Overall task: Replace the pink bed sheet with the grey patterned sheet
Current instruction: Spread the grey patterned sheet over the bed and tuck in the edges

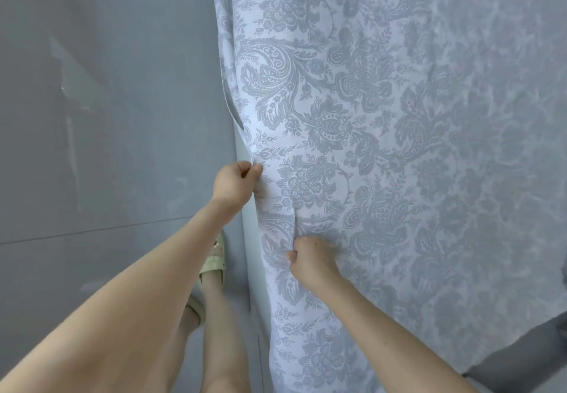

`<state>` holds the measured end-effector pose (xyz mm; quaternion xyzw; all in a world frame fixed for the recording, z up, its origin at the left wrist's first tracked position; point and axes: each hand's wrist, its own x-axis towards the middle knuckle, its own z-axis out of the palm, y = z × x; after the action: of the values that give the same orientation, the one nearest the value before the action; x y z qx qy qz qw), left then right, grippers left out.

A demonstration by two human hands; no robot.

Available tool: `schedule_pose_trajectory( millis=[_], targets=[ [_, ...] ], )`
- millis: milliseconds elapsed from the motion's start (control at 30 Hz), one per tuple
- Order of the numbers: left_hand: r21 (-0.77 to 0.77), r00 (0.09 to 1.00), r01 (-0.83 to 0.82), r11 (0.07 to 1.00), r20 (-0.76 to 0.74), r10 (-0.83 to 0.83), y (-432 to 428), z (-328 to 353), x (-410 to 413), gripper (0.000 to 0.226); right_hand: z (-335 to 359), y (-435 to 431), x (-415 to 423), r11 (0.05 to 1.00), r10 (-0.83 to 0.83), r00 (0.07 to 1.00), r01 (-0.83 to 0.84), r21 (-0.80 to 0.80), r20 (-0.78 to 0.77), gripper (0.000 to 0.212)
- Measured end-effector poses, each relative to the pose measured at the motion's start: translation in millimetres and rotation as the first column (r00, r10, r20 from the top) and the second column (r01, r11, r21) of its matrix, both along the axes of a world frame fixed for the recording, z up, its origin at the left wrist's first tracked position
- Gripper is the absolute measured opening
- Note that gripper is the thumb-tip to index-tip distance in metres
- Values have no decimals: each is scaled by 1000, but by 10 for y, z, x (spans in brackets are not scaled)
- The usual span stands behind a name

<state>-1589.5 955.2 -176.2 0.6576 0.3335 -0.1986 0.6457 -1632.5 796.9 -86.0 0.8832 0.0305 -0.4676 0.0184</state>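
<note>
The grey sheet (399,116) lies spread across the bed (253,270), its pale ground covered in grey flowers and paisley scrolls, and it fills most of what I see ahead and to my right. Its long edge runs down the near side of the bed and hangs a little over it.

My left grip (236,184) is closed on that edge, thumb and curled fingers pinching the cloth just where it drops off the side. My right grip (310,259) is closed too, lower down and a bit further in on the bed, fingers bunched into a handful of the sheet. A short crease (294,220) rises in the cloth just above this grip, between the two grips.

To my left is the grey tiled floor (107,116), shiny with pale reflections. My foot in a light green sandal (213,265) stands on it close beside the bed. At the lower right a dark grey patch (527,352) shows past the sheet's far edge; I cannot tell what it is.
</note>
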Motion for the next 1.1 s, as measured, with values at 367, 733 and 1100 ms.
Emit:
schedule_pose_trajectory(
  millis=[367,733,1100],
  targets=[
    [-36,985,26,999,-170,-32,135,147,337,18,122,53,435,996,62,998,-59,69,-35,43],
    [-92,881,-389,917,-329,341,418,47,1109,43,-18,1132,2460,618,624,573,-778,113,531,32],
    [-385,708,-702,599,-474,524,299,-171,1490,23,-977,2237,3463,63,998,65,-987,-147,-7,38]
  ],
)
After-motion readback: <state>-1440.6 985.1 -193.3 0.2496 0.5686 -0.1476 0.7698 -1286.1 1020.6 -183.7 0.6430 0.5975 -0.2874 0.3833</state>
